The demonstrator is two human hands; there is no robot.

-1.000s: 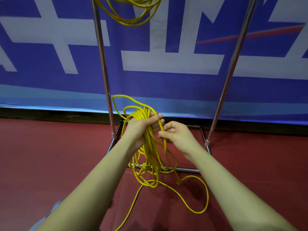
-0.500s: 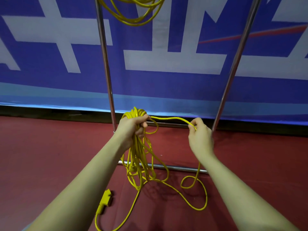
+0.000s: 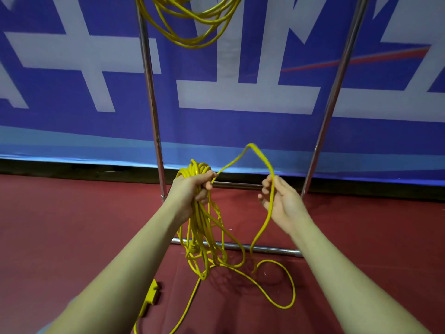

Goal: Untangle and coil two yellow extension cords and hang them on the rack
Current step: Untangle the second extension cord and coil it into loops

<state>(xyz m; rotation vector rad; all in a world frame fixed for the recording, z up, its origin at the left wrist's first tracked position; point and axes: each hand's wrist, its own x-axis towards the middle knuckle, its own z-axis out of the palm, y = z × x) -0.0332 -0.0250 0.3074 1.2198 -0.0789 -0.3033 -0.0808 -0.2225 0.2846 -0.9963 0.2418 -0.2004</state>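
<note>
the left hand (image 3: pixel 192 189) is curled tight round the top of a bunch of yellow loops, the coiled cord (image 3: pixel 201 227), whose turns bulge just above the fist and hang down below it toward the red floor (image 3: pixel 72 225), the lowest loops reaching past the rack's near bottom bar (image 3: pixel 265 249). from the thumb side of that fist one strand rises up and to the right, peaks between the two hands above both of them, and drops into the right hand (image 3: pixel 281 201). the right hand faces palm-inward with its fingers loosely bent round this strand, which runs down across the palm; it looks like a light hold rather than a firm clamp. below the right hand the strand falls to the floor, curls into a wide loose loop on the floor below the right forearm, and runs back under the hanging coil toward the yellow socket block (image 3: pixel 150 300) lying on the floor beneath the left forearm. the two hands are apart, at about the same height, in front of the rack's far lower bar. well above the left hand, a second cord (image 3: pixel 192 27) hangs in loops between the rack's two upright poles (image 3: pixel 150 92), against the blue and white banner (image 3: pixel 240 128).
</note>
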